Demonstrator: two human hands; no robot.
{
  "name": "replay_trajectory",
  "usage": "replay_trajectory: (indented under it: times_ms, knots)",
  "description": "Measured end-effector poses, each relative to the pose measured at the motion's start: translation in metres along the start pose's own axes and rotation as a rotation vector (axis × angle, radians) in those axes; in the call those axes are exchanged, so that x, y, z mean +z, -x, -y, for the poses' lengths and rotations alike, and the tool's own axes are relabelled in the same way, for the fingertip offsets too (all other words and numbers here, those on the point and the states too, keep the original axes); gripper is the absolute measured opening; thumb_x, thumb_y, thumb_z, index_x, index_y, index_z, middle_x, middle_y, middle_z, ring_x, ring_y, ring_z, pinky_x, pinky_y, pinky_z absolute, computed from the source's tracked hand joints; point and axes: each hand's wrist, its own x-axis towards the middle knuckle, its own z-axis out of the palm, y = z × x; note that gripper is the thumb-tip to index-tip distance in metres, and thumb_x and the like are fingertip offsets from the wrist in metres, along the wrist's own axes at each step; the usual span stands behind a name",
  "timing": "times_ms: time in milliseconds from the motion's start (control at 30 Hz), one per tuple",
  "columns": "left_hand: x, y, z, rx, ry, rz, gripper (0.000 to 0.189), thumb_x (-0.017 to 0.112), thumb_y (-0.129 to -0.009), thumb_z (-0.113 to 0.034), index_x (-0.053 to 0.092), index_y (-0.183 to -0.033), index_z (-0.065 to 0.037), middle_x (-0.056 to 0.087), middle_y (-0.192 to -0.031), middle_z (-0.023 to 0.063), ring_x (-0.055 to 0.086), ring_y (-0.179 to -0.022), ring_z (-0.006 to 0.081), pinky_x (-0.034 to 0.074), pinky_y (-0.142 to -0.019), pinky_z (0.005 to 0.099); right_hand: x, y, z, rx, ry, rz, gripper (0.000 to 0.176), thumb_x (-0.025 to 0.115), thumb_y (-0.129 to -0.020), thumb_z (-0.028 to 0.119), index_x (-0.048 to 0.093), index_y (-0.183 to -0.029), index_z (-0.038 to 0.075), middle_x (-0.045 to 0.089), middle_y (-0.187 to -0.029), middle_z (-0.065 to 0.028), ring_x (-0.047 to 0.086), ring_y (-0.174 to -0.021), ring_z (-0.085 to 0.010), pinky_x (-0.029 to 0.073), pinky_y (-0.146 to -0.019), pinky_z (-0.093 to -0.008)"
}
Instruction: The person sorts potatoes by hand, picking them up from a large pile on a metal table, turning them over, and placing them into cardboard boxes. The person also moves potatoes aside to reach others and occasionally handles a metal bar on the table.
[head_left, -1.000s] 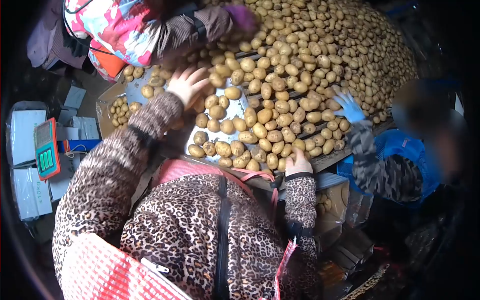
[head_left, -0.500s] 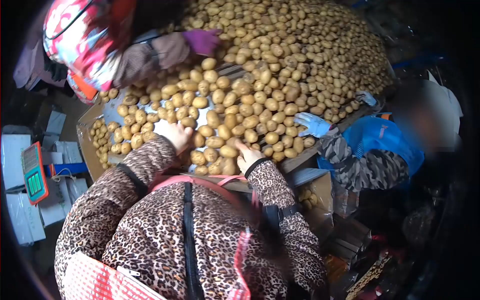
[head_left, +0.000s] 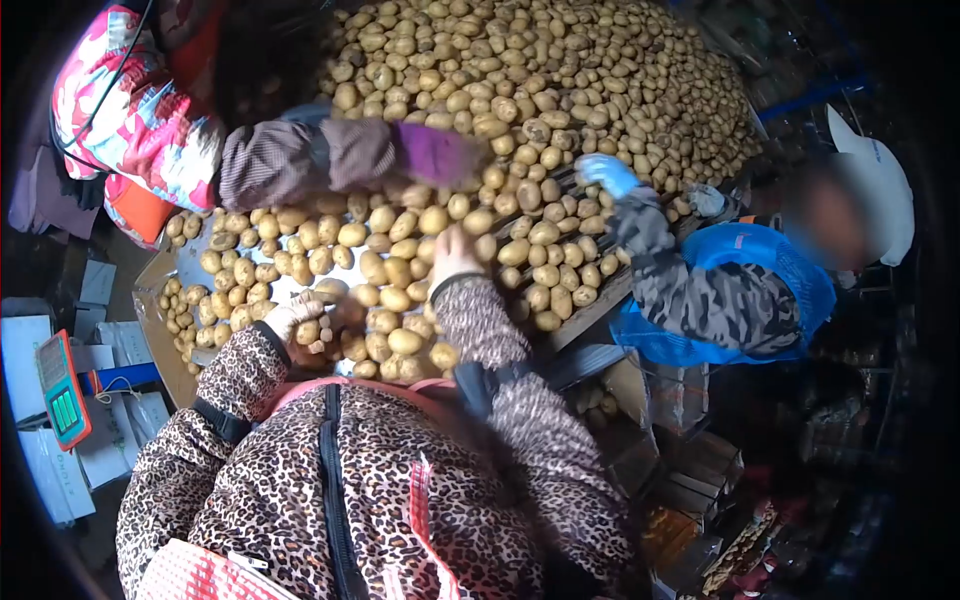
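Note:
Potatoes (head_left: 404,341) cover a metal surface (head_left: 290,290) in front of me. My left hand (head_left: 290,314) is at the near side with bent fingers, touching potatoes; one potato (head_left: 329,288) lies against the fingertips. Whether it grips any is hidden. My right hand (head_left: 455,256) reaches forward among the potatoes, its fingers blurred and partly out of sight. A potato (head_left: 479,221) lies just beyond them.
At upper left, a co-worker's purple glove (head_left: 436,155) reaches over the potatoes. Another person's blue glove (head_left: 608,175) is at right, above wooden slats. A big potato heap (head_left: 560,70) rises behind. A scale (head_left: 63,391) stands left, by white boxes (head_left: 60,475).
My right hand has moved forward and left over the potatoes, and my left hand has drawn back toward me. The purple glove has shifted right, and the blue glove has moved farther back.

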Motion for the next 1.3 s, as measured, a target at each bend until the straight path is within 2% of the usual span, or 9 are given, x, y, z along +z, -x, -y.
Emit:
replay_trajectory:
  times_ms: [67, 133, 233, 500, 733, 1000, 1100, 1200, 1300]
  knots:
    - [0.009, 0.006, -0.003, -0.024, 0.029, -0.046, 0.028, 0.059, -0.089, -0.012, 0.057, -0.116, -0.002, 0.066, -0.079, 0.0105, 0.064, -0.064, 0.0207, 0.053, -0.052, 0.0316, -0.083, 0.03, 0.017, 0.002, -0.359, 0.348, 0.07, 0.055, -0.075, 0.01, 0.033, -0.142, 0.01, 0.029, -0.149, -0.0167, 0.049, -0.121, -0.0362, 0.038, -0.105, -0.0401]
    - [0.008, 0.019, -0.01, -0.033, 0.015, -0.018, 0.027, 0.058, -0.089, -0.009, 0.057, -0.115, -0.001, 0.066, -0.078, 0.0115, 0.065, -0.065, 0.0221, 0.055, -0.054, 0.0334, -0.053, 0.03, -0.022, -0.167, -0.504, 0.136, 0.051, 0.055, -0.075, 0.009, 0.056, -0.126, 0.011, 0.048, -0.134, -0.0185, 0.051, -0.119, -0.0332, 0.04, -0.103, -0.0391]
    - [0.008, 0.025, -0.011, -0.076, 0.063, -0.013, 0.024, 0.058, -0.089, -0.007, 0.059, -0.112, 0.0, 0.066, -0.079, 0.0145, 0.065, -0.066, 0.0264, 0.055, -0.056, 0.0382, -0.094, 0.0, -0.072, 0.402, -0.501, -0.074, 0.031, 0.052, -0.086, 0.023, 0.063, -0.112, 0.01, 0.066, -0.097, -0.0219, 0.063, -0.096, -0.0369, 0.051, -0.087, -0.0432]
    - [0.039, 0.015, -0.011, -0.033, 0.034, 0.025, 0.023, 0.062, -0.085, -0.002, 0.063, -0.108, 0.0, 0.069, -0.092, 0.0115, 0.067, -0.076, 0.0214, 0.056, -0.066, 0.0354, -0.069, -0.064, -0.064, 0.393, 0.01, 0.419, 0.071, 0.067, -0.079, 0.036, 0.038, -0.135, 0.004, 0.05, -0.133, -0.0215, 0.056, -0.118, -0.0292, 0.045, -0.097, -0.0472]
    - [0.025, 0.015, -0.009, -0.08, -0.001, -0.021, 0.024, 0.06, -0.088, -0.005, 0.062, -0.112, -0.004, 0.067, -0.102, 0.0134, 0.066, -0.088, 0.0278, 0.055, -0.076, 0.0463, -0.109, 0.024, -0.082, 0.397, -0.641, 0.208, 0.048, 0.057, -0.089, 0.036, 0.049, -0.131, 0.015, 0.058, -0.12, -0.0206, 0.061, -0.106, -0.0327, 0.048, -0.093, -0.0445]
    - [0.042, 0.012, -0.012, -0.032, -0.067, -0.011, 0.022, 0.059, -0.088, -0.005, 0.06, -0.11, -0.001, 0.067, -0.086, 0.0133, 0.065, -0.069, 0.0241, 0.053, -0.057, 0.036, -0.082, -0.012, -0.169, 0.391, 0.038, 0.308, 0.054, 0.065, -0.081, 0.032, 0.046, -0.122, 0.003, 0.06, -0.111, -0.0193, 0.061, -0.103, -0.0314, 0.051, -0.087, -0.0412]
    - [0.035, 0.012, -0.009, -0.004, 0.014, 0.047, 0.022, 0.058, -0.089, -0.006, 0.06, -0.11, -0.002, 0.065, -0.084, 0.0121, 0.064, -0.069, 0.0242, 0.053, -0.058, 0.0351, -0.024, -0.002, -0.225, 0.337, -1.156, -0.194, 0.032, 0.055, -0.086, 0.024, 0.065, -0.108, 0.003, 0.063, -0.09, -0.0067, 0.059, -0.087, -0.0179, 0.049, -0.077, -0.0309]
    - [0.042, 0.021, -0.014, -0.047, 0.079, -0.077, 0.021, 0.055, -0.09, -0.01, 0.059, -0.11, -0.003, 0.064, -0.083, 0.0125, 0.062, -0.068, 0.0247, 0.052, -0.059, 0.0355, -0.072, 0.04, -0.176, 0.316, -1.263, -0.137, 0.03, 0.053, -0.088, 0.025, 0.066, -0.103, 0.003, 0.065, -0.101, -0.0065, 0.057, -0.095, -0.0179, 0.044, -0.09, -0.0291]
    - [0.042, 0.017, -0.011, -0.104, 0.166, 0.033, 0.024, 0.052, -0.09, -0.006, 0.058, -0.113, -0.002, 0.065, -0.089, 0.0162, 0.062, -0.069, 0.0252, 0.053, -0.059, 0.0348, -0.1, 0.061, -0.144, 0.543, -2.084, 0.141, 0.026, 0.053, -0.09, 0.027, 0.061, -0.105, 0.007, 0.065, -0.091, -0.0102, 0.061, -0.06, -0.0221, 0.05, -0.049, -0.0338]
